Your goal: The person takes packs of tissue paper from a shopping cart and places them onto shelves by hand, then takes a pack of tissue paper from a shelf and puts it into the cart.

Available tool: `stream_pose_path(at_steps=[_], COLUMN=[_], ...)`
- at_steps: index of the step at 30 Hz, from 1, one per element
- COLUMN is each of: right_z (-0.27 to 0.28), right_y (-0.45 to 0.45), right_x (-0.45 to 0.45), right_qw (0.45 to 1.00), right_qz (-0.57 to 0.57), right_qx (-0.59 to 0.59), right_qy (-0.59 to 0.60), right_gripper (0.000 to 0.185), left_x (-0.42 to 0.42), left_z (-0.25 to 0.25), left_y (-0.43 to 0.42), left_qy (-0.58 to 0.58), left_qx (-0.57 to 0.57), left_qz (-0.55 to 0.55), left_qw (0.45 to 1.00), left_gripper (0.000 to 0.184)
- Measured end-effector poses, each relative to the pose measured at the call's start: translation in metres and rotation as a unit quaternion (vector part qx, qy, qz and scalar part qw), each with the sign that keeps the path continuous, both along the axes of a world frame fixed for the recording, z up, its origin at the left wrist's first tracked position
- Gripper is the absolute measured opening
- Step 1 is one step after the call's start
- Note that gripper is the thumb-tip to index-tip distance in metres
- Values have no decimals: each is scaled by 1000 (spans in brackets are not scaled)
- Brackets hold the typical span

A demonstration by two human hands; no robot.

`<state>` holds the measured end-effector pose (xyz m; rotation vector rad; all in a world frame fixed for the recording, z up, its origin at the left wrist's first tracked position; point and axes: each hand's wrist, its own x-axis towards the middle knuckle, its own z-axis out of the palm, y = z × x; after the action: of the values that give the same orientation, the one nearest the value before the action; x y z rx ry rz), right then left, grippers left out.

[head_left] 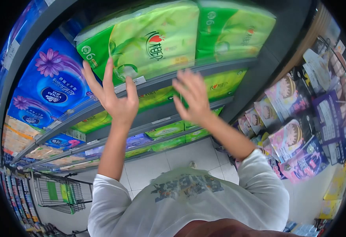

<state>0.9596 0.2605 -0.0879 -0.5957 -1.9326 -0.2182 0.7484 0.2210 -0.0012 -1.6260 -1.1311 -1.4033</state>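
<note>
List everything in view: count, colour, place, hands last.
Large tissue packs: two, green, upper shelf
Vinda packs: several, blue with purple flowers, left
Lower packs: several, green, lower shelves
Price labels: several, white, shelf edges
Shelving: one unit, grey, ahead
Pouches: many, mostly pink and purple, hanging at right
Packages: several, yellow, lower right
Cart: one, dark wire, lower left, with green packaging inside
Floor tiles: several, pale, beneath
Shirt: one, white, bottom centre
Left hand: one, bare, before the left large pack; contact unclear
Right hand: one, bare, blurred, before the shelving

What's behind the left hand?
Around the left hand, a large green pack, the grey shelf edge and part of a price label show. Directly behind it, everything's covered.
</note>
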Motion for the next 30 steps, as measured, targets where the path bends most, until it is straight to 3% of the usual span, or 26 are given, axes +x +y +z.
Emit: stream_pose_path(at_steps=[2,3,4,6,8,9,10,11,12,15,17,18,19,20,23,24,25,27,28,29,30], right_z=[-64,-107,-161,-277,-450,-484,-588,-595,-579,-560,-680,-631,-585,-574,-595,-541,-458,-449,-441,-436,-436], right_y=[-29,-45,-58,-85,-122,-145,-175,-182,-193,-177,-147,-124,-99,-74,-16,-15,-17,-24,-30,-39,-56], right_x=[-4,-2,-1,21,70,107,148,185,204,230,251,232,214,193,140,113,77,44,30,20,15], right_qw=[983,941,874,743,785,700,599,420,360,310,226,412,598,654,805,755,688,659,616,620,644], right_qz=[65,98,120,148,78,97,40,181,-26,-28,-28,91,122,107,19,-19,-80,-43,-2,2,9], right_qx=[-171,-323,-470,-653,-546,-605,-604,-638,-776,-837,-845,-696,-456,-386,-323,-554,-708,-749,-787,-784,-763], right_qy=[26,24,36,3,-282,-366,-524,-620,-517,-450,-484,-581,-648,-642,-497,-352,-135,-52,28,22,-59], right_gripper=[33,31,32,33,30,31,53,50,50,36,30,18,12,13,22,20,19,20,22,22,24], left_x=[-2,-3,-5,-8,-7,-8,-10,-11,-12,-19,-20,-23,-23,-23,-26,-25,-26,-35,-46,-58,-74], left_z=[-23,-26,-29,-32,-37,-39,-41,-43,-43,-42,-41,-41,-41,-40,-41,-44,-46,-54,-70,-89,-114], left_y=[5,7,10,13,18,20,22,21,20,17,17,16,15,13,3,-3,-11,-42,-59,-79,-103], left_qy=[-109,-110,-120,-118,-108,-95,-86,-83,-74,-43,-54,-48,-49,-48,-55,-102,-148,-146,-171,-196,-197], left_qx=[-66,-70,-94,-124,-121,-111,-109,-108,-121,-139,-144,-154,-146,-154,-152,-141,-129,-118,-155,-191,-233], left_qz=[-10,-1,-3,9,28,32,38,56,49,59,6,6,4,4,8,-23,-55,-31,-37,-40,-11], left_qw=[992,991,988,985,986,989,990,989,989,988,988,987,988,987,987,985,979,982,972,961,952], left_gripper=[56,56,57,60,60,60,62,62,62,66,69,69,69,69,68,66,64,61,57,54,49])
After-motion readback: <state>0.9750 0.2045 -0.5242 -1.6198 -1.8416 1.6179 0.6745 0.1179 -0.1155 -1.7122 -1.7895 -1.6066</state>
